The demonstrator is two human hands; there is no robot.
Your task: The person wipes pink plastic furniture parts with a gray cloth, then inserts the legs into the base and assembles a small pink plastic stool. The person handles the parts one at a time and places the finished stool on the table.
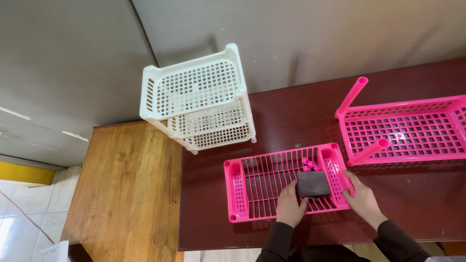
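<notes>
A pink plastic rack tray (252, 187) with thin bars lies flat on the dark red table (291, 111) in front of me. My left hand (289, 207) presses a dark grey cloth (313, 184) onto the tray's bars, right of its middle. My right hand (358, 195) grips the tray's right end wall. Small pink caps (308, 164) lie in the tray just beyond the cloth.
A white three-tier plastic shelf rack (200, 104) stands at the table's far left corner. A second pink shelf (403, 131) with two upright pink tubes sits at the right. A lower wooden table (126, 189) adjoins on the left, above a tiled floor.
</notes>
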